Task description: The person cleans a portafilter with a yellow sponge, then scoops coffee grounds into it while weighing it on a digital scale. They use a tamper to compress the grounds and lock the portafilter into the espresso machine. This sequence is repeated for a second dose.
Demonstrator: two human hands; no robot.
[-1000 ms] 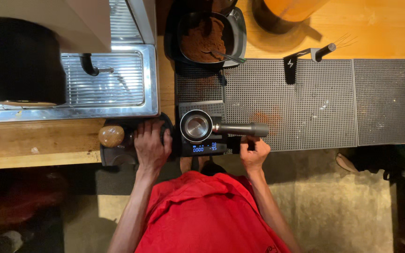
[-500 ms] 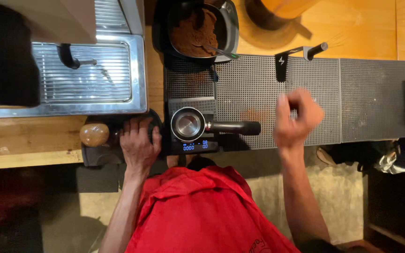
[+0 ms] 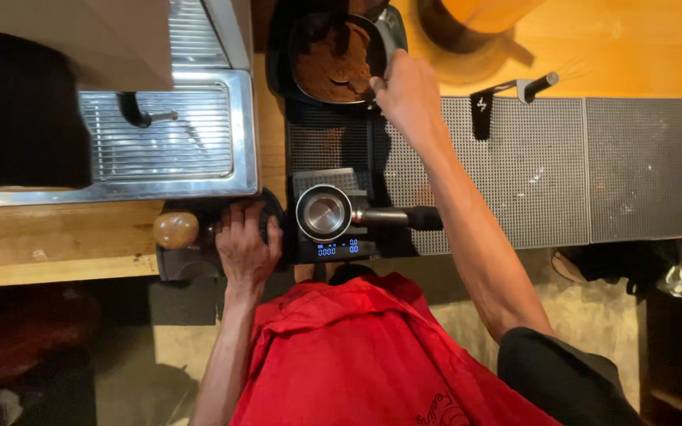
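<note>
Head view: portafilter (image 3: 327, 213), round steel basket, looks empty, sits on a small black scale (image 3: 333, 248) near the bench's front edge, black handle pointing right. Right hand (image 3: 408, 91) reaches to the bench's back edge; fingers curl at the rim of a dark round container (image 3: 333, 59) holding brown coffee grounds, cannot tell what they pinch. Left hand (image 3: 245, 246) rests flat, fingers loosely spread, on a black mat at the front edge, just beside a wooden-knobbed tamper (image 3: 177, 230). Grey dimpled rubber mat (image 3: 546, 170) covers the bench's right part. Ribbed steel drip tray (image 3: 159, 142) left.
</note>
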